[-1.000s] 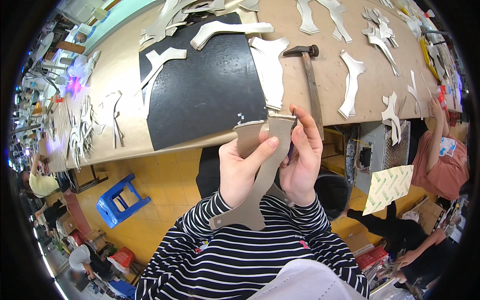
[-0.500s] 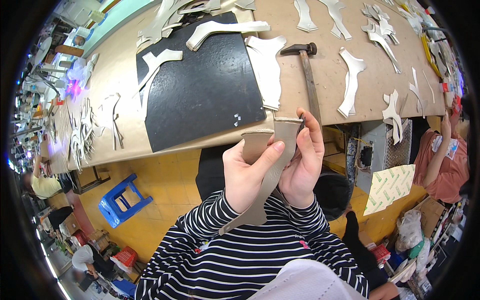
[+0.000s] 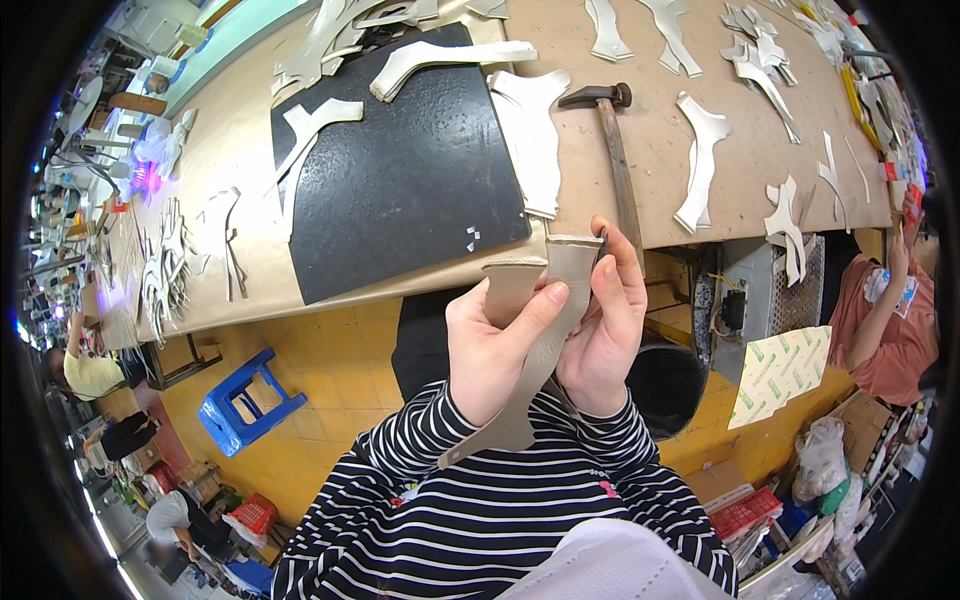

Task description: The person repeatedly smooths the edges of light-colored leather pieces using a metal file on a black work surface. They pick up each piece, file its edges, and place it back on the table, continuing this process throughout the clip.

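Observation:
A grey-beige leather piece (image 3: 545, 352) is held up in front of my body, its long tail hanging down over the striped sleeve. My left hand (image 3: 490, 350) is closed on it, with the thumb lying across its front. At the upper end two flaps stand side by side, each with a pale, raw edge. My right hand (image 3: 605, 335) pinches the right flap near its top corner. Beside those fingertips a small dark thing (image 3: 603, 243) shows; I cannot make out what it is.
Beyond my hands a black board (image 3: 400, 170) lies on the paper-covered table, with white cut pieces (image 3: 535, 135) on and around it. A hammer (image 3: 612, 140) lies to its right. A blue stool (image 3: 250, 405) stands on the floor at left. A co-worker (image 3: 875, 310) sits at far right.
My hands and the leather piece stay almost still. A dark-clothed leg at the lower right has gone from view, uncovering a red crate and a cardboard box.

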Action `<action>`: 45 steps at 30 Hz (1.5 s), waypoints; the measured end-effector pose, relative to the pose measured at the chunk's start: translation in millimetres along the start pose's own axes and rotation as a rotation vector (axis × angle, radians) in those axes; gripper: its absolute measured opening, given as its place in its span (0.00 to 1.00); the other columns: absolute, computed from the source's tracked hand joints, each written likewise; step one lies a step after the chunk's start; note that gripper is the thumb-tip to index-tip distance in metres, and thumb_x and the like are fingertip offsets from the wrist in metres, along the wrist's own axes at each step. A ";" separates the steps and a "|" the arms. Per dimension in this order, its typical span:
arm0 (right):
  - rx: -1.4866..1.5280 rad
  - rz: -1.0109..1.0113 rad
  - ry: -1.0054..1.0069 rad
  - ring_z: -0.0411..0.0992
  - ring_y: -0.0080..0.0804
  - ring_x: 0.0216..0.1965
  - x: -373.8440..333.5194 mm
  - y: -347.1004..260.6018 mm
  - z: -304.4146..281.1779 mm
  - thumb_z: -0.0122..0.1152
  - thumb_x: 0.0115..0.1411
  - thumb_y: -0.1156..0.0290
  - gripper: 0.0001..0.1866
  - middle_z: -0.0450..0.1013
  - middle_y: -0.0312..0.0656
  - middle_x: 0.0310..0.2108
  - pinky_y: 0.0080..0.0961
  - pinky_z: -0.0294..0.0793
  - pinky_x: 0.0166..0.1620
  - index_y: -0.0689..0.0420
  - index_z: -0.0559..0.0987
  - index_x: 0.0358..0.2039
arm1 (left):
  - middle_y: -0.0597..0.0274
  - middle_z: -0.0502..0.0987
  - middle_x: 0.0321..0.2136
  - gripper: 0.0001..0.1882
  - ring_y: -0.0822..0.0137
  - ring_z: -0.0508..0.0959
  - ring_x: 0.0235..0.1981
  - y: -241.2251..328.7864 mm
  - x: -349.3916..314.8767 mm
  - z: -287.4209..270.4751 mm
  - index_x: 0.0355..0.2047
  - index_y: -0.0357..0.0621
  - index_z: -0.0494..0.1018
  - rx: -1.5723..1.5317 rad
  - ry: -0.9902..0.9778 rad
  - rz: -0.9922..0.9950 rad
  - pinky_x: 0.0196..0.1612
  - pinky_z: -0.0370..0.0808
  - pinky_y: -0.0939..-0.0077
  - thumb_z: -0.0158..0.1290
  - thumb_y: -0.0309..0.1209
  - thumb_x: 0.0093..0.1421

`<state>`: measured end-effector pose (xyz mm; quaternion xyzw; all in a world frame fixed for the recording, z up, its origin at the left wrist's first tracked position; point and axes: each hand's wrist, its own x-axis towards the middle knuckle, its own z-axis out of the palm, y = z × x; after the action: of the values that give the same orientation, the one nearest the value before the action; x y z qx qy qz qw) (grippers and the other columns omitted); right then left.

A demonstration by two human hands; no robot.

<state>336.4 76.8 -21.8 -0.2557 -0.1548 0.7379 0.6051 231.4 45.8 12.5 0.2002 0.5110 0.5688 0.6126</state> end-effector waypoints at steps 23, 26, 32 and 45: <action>-0.793 0.072 -0.282 0.65 0.14 0.25 30.6 -73.4 -19.4 0.60 0.64 0.72 0.20 0.69 0.33 0.26 0.11 0.55 0.25 0.65 0.76 0.55 | 0.70 0.76 0.32 0.11 0.77 0.74 0.35 48.6 15.6 -42.5 0.40 0.41 0.74 0.321 -0.648 -0.363 0.43 0.72 0.80 0.62 0.28 0.59; -0.888 0.336 -0.407 0.63 0.15 0.23 34.5 -89.5 -9.3 0.61 0.62 0.69 0.19 0.67 0.34 0.23 0.12 0.56 0.25 0.66 0.78 0.52 | 0.68 0.77 0.29 0.08 0.76 0.75 0.32 52.6 21.5 -45.7 0.36 0.39 0.76 0.505 -0.757 -0.387 0.40 0.73 0.79 0.58 0.29 0.58; -0.954 0.845 -0.580 0.65 0.13 0.24 41.1 -97.5 7.3 0.66 0.59 0.70 0.15 0.70 0.29 0.23 0.14 0.63 0.29 0.64 0.83 0.45 | 0.53 0.79 0.23 0.13 0.66 0.78 0.24 57.0 22.6 -47.5 0.35 0.32 0.78 0.816 -0.872 -0.401 0.34 0.75 0.70 0.55 0.32 0.56; -1.032 0.859 -0.608 0.64 0.10 0.26 37.1 -92.6 11.8 0.65 0.61 0.72 0.11 0.74 0.28 0.26 0.12 0.62 0.30 0.63 0.84 0.42 | 0.46 0.79 0.23 0.12 0.55 0.81 0.25 57.7 19.8 -44.6 0.31 0.31 0.78 0.925 -0.885 -0.424 0.35 0.77 0.65 0.53 0.31 0.56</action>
<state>400.0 134.2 30.6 -0.3301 -0.5296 0.7814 -0.0040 161.6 64.3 34.6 0.5515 0.4312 0.0232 0.7137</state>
